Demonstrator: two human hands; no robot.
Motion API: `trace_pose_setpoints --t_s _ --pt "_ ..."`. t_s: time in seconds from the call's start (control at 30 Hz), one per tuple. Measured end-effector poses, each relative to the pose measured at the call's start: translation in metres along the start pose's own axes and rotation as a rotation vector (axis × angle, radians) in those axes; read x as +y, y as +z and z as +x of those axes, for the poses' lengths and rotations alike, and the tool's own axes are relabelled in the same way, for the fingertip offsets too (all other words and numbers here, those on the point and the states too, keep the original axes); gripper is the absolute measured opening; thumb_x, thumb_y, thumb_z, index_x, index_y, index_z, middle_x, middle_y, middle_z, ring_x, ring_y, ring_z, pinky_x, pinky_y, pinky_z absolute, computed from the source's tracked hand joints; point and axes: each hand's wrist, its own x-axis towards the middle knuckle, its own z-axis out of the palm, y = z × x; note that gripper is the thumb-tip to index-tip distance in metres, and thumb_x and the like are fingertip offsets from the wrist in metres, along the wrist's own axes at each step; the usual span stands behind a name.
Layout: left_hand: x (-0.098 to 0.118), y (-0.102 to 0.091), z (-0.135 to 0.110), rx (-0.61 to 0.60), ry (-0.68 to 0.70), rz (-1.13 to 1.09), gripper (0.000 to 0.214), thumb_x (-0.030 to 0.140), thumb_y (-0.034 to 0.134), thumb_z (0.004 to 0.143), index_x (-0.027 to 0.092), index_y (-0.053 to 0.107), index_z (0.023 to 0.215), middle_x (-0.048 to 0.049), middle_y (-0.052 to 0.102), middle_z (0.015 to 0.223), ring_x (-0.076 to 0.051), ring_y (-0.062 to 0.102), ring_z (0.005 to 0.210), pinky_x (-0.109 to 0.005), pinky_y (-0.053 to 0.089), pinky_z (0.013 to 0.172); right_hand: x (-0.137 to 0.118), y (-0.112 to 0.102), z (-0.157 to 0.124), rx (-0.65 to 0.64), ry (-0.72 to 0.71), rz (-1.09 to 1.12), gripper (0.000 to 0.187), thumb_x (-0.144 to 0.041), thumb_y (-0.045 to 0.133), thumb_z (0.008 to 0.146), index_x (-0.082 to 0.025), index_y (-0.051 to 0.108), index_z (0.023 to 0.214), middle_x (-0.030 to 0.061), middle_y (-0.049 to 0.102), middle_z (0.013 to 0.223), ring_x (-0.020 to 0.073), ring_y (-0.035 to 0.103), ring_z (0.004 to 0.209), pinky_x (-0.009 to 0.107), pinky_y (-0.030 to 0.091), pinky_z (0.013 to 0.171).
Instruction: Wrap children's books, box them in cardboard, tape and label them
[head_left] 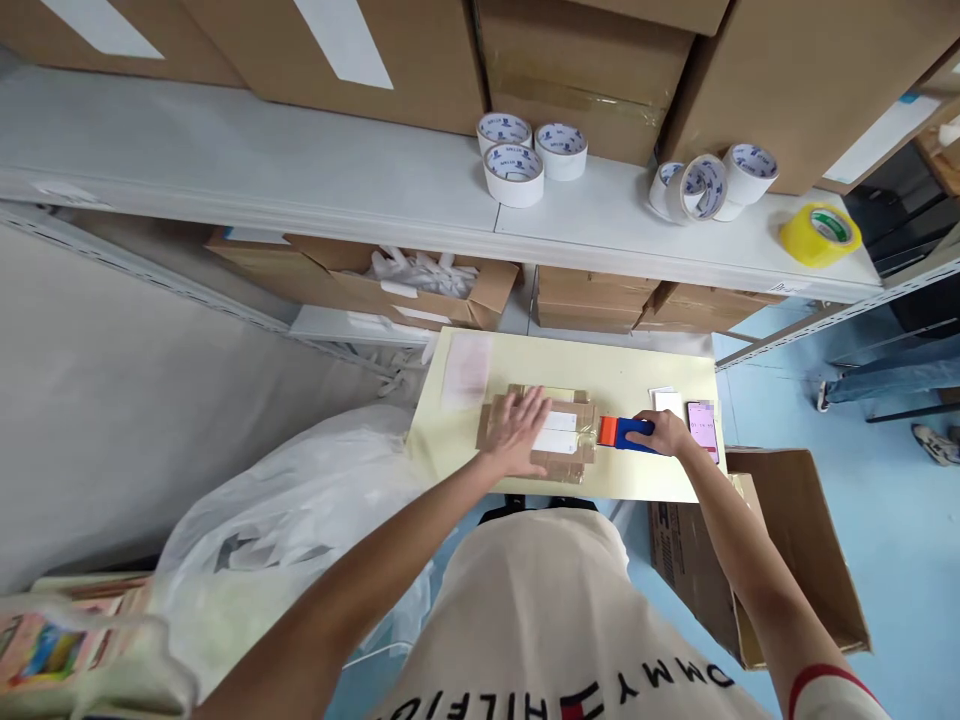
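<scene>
While the left hand (516,434) lay palm down with fingers spread on a flat cardboard piece (564,464), the right hand (660,432) was closed around the blue end of a blue-and-orange tool (634,434). The cardboard piece was located under the left hand and to the left of the right-hand grip; a white label (559,440) showed just right of the left fingers. The tool's orange end faced the left hand at the cardboard's right edge; contact between them could not be confirmed. White cards (669,402) lay just beyond the right hand, and a phone (703,430) lay to its right. A pale yellow table (457,440) extended beneath both hands.
</scene>
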Motion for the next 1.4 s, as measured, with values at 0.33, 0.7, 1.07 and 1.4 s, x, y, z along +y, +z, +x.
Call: trace_pose_setpoints --t_s 0.33,0.7,1.07,1.4 --pt "0.055 0.024 0.043 -0.021 0.223 -0.049 0.094 0.053 0.058 0.081 0.006 0.019 0.154 -0.0199 0.017 0.161 -0.032 0.013 0.150 -0.046 -0.001 0.121 0.039 -0.016 -0.008 -0.091 -0.104 0.173 0.044 -0.058 0.065 0.078 -0.024 0.075 0.105 0.0041 0.077 0.089 0.0211 0.070 0.076 0.028 0.052 0.070" --pt "0.078 0.015 0.058 -0.090 0.121 -0.011 0.058 0.059 0.076 0.062 0.024 0.074 0.108 -0.0136 0.049 0.146 -0.049 0.016 0.144 -0.071 0.001 0.112 -0.072 0.019 0.010 -0.065 0.095 -0.204 0.022 -0.033 0.064 0.086 -0.015 0.074 0.095 0.0201 0.074 0.096 0.0307 0.072 0.089 0.037 0.051 0.073" --pt "0.075 0.021 0.054 0.103 -0.007 -0.022 0.087 0.057 0.069 0.074 0.018 0.042 0.147 -0.0189 0.024 0.160 -0.041 0.019 0.147 -0.065 0.005 0.116 0.015 0.061 -0.031 0.371 0.158 0.175 0.061 -0.026 0.048 0.088 -0.010 0.036 0.145 0.0180 0.067 0.116 0.0300 0.065 0.100 0.039 0.052 0.080" --pt "0.019 0.029 -0.015 0.380 -0.490 -0.175 0.078 0.051 0.050 0.089 0.008 0.031 0.150 -0.0247 0.014 0.161 -0.041 0.006 0.149 -0.069 0.001 0.114 0.015 0.165 -0.013 0.326 0.158 0.174 0.076 -0.005 0.038 0.081 -0.010 0.017 0.153 0.0192 0.066 0.106 0.0303 0.062 0.093 0.044 0.051 0.081"
